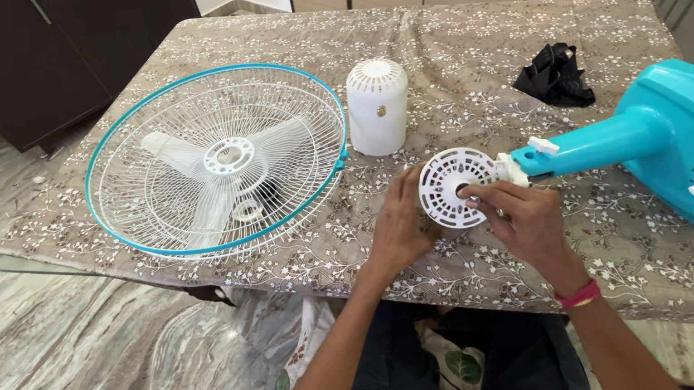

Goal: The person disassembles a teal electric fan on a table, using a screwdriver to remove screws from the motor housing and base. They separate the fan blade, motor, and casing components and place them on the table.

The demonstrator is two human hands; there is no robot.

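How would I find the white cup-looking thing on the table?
Start at the big round fan cage with the teal rim on the flowery tablecloth. Just to its right stands a white cap. It is the only upright thing there, domed, with little slots on top.

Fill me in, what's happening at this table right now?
A person sits at a cloth-covered table with a table fan taken apart. Both hands are on the round white motor face at the end of the turquoise fan body, which lies on its side. The left hand steadies its edge; the right hand has fingers at its centre. The wire grille with the blades lies flat to the left, beside a white motor cover standing upright. A black crumpled item lies further back.
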